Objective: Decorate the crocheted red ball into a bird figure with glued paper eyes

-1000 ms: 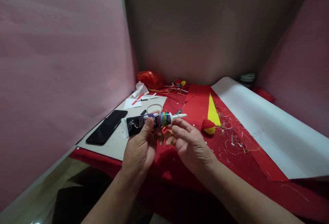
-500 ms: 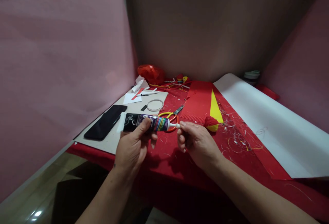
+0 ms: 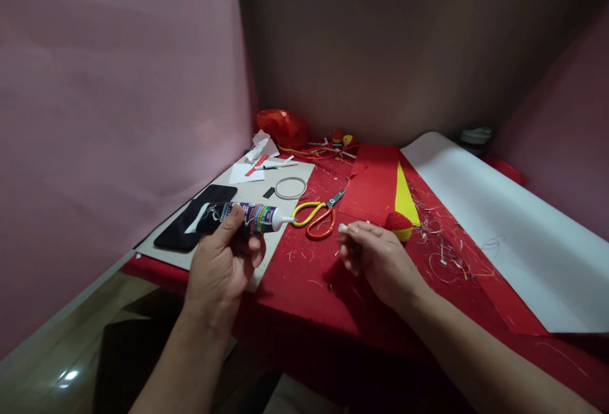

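My left hand (image 3: 222,262) is wrapped round a dark glue tube (image 3: 252,216) with coloured bands, its thin white nozzle bare and pointing right. Between thumb and fingers, my right hand (image 3: 375,255) pinches a small white cap (image 3: 343,228), apart from the nozzle. Scissors (image 3: 320,227) with one yellow and one red handle lie on the red cloth beyond and between the hands. Just behind my right hand sits a red and yellow ribbed piece (image 3: 399,226). A black phone (image 3: 174,234) lies partly behind the tube on a grey board (image 3: 280,243).
On the board are a wire ring (image 3: 290,188), a white pen (image 3: 276,165) and paper scraps. Red corrugated sheet (image 3: 373,179), a yellow strip (image 3: 406,195) and loose threads lie on the cloth. White sheet (image 3: 504,230) spans the right. A red bag (image 3: 282,127) is at the back.
The cap has come off the nozzle. My left hand has moved left with the tube, and my right hand slightly right with the cap. The view has shifted a little.
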A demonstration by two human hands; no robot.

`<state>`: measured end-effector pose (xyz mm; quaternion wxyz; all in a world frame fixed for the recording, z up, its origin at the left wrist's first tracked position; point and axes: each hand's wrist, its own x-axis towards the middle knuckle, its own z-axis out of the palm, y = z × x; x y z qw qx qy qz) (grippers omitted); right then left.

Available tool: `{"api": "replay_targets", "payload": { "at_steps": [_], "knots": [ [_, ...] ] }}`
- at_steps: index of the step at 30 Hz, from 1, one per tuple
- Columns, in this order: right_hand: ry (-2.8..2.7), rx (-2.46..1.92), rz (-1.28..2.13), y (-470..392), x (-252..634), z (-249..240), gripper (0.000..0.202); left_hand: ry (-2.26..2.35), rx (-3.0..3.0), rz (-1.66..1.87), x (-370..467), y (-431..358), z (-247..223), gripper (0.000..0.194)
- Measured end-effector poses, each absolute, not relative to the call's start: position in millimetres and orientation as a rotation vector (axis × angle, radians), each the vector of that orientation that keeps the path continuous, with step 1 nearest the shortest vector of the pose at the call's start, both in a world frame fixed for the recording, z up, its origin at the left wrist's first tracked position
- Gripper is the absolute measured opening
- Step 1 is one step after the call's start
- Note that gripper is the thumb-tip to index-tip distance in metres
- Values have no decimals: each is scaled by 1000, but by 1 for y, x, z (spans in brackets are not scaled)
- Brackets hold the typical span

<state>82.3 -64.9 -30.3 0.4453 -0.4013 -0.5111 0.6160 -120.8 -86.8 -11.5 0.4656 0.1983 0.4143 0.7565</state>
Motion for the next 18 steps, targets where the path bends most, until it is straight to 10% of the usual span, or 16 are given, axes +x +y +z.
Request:
{"api": "replay_targets", "payload": {
  "at_steps": [10,18],
  "knots": [
    [-2489,-1399,-193,-58,73,-41,21,980,392,1949,-142,-92,-17,28],
    [-2522,-1107,232,-25,23,-13,21,966,355,1937,-152,-101,-22,30]
  ]
}}
